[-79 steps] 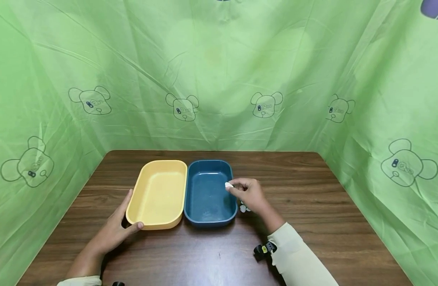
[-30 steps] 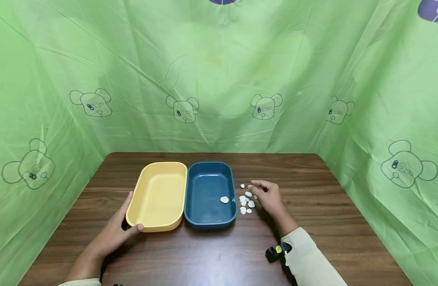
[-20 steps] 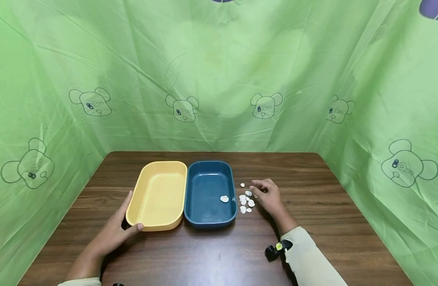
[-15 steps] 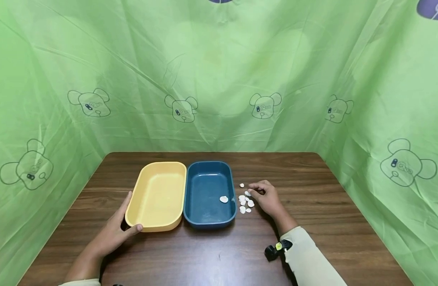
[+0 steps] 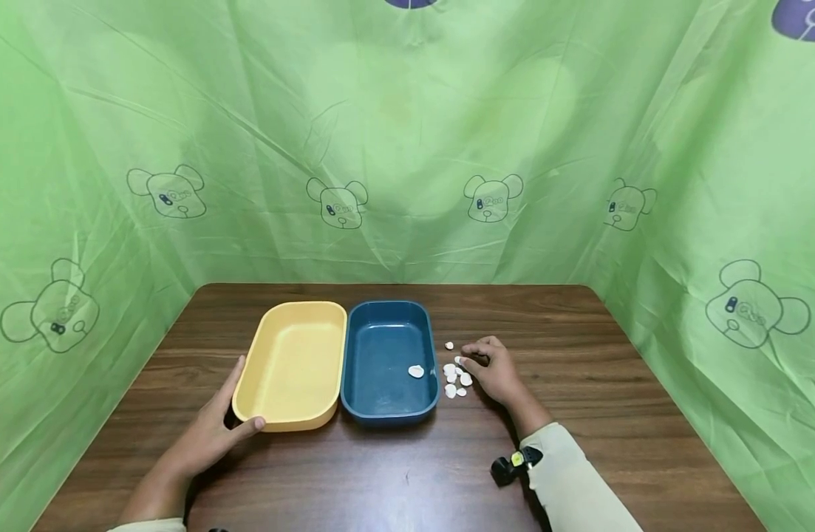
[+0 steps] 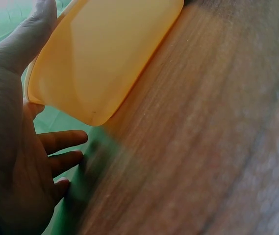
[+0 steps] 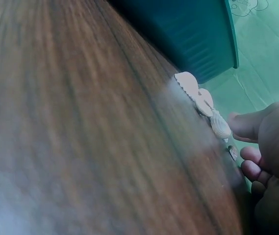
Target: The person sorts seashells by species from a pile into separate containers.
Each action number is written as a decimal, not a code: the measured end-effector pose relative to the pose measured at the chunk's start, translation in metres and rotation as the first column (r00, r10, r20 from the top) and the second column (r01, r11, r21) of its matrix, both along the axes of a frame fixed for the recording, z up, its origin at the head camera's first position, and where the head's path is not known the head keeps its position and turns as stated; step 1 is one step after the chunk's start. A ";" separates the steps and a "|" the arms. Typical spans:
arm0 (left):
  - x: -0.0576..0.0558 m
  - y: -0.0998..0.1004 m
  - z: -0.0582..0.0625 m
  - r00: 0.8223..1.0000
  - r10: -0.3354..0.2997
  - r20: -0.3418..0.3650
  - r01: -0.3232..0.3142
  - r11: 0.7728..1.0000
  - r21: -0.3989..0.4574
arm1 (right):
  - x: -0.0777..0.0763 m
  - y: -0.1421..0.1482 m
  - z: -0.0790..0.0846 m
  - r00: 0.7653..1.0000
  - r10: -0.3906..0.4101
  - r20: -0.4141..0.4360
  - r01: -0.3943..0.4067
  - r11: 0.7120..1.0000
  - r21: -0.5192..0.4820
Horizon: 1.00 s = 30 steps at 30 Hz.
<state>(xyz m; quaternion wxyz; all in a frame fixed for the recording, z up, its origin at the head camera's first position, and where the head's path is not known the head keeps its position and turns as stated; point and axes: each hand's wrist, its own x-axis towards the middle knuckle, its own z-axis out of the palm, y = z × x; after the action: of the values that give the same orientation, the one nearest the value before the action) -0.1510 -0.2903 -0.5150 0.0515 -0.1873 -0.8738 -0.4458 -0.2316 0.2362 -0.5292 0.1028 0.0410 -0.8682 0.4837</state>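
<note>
My left hand (image 5: 210,428) holds the near left corner of a yellow tray (image 5: 294,423), thumb on the near side and fingers along the left. In the left wrist view its other fingers (image 6: 63,142) spread below the tray. My right hand (image 5: 496,369) is low over the table beside a cluster of white seashells (image 5: 451,369). Its thumb tip reaches the partly hidden shell (image 5: 457,359) at the cluster's far end, the index finger a little apart from the thumb. In the right wrist view a ribbed shell (image 7: 220,126) sits right by the thumb.
A dark blue tray (image 5: 380,347) stands against the yellow one, with one white shell (image 5: 416,371) inside near its right wall. A single small shell (image 5: 449,345) lies beyond the cluster. Green printed cloth (image 5: 407,244) rises around the brown wooden table (image 5: 407,480).
My right hand has let go of a shell, which lies in the blue tray, and moved right to the cluster, then slightly towards the shells. My left hand stays on the yellow tray.
</note>
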 end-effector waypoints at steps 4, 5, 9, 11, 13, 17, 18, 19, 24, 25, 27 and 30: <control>0.000 -0.001 -0.002 1.000 0.002 0.010 -0.002 1.000 -0.001 | 0.000 -0.001 0.000 1.000 0.003 -0.006 -0.002 0.999 0.054; 0.000 -0.001 -0.002 1.000 0.002 0.010 -0.002 1.000 -0.002 | 0.000 -0.001 0.001 1.000 0.001 -0.003 -0.001 0.998 0.066; 0.000 -0.001 -0.002 1.000 -0.002 0.006 0.002 1.000 -0.001 | 0.000 -0.001 0.001 1.000 0.003 0.001 -0.003 0.996 0.085; -0.001 -0.001 -0.002 1.000 -0.005 0.001 0.005 1.000 -0.002 | 0.000 -0.001 0.001 1.000 0.006 -0.006 -0.006 0.996 0.093; -0.001 -0.001 -0.002 1.000 -0.006 -0.001 0.006 1.000 -0.003 | 0.000 0.000 0.000 1.000 0.014 -0.016 -0.012 0.995 0.097; -0.002 -0.001 -0.002 1.000 -0.007 0.003 0.007 1.000 -0.007 | 0.000 0.000 -0.001 0.999 0.020 -0.031 -0.016 0.994 0.106; -0.002 -0.001 -0.002 1.000 -0.006 0.004 0.006 1.000 -0.009 | 0.000 0.000 -0.001 0.999 0.019 -0.032 -0.016 0.994 0.109; -0.002 -0.001 -0.002 1.000 -0.007 0.008 0.007 1.000 -0.010 | 0.000 0.000 -0.001 0.999 0.018 -0.033 -0.014 0.993 0.116; -0.003 -0.001 -0.002 1.000 -0.008 -0.001 0.008 1.000 -0.007 | -0.001 0.000 -0.001 0.999 0.021 -0.027 -0.017 0.991 0.134; -0.002 -0.001 -0.002 1.000 -0.009 -0.001 0.009 1.000 -0.006 | -0.001 0.000 0.000 0.999 0.021 -0.026 -0.017 0.990 0.138; -0.002 0.000 -0.002 1.000 -0.011 -0.003 0.011 1.000 -0.002 | 0.000 0.000 0.000 0.999 0.024 -0.029 -0.020 0.990 0.142; -0.002 -0.001 -0.002 1.000 -0.014 0.001 0.014 1.000 0.000 | 0.001 0.000 0.000 0.999 0.031 -0.032 -0.026 0.989 0.145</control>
<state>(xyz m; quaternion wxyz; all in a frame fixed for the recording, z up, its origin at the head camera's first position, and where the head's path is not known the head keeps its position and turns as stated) -0.1526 -0.2909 -0.5167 0.0477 -0.1932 -0.8725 -0.4462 -0.2308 0.2362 -0.5287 0.1076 0.0689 -0.8983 0.4204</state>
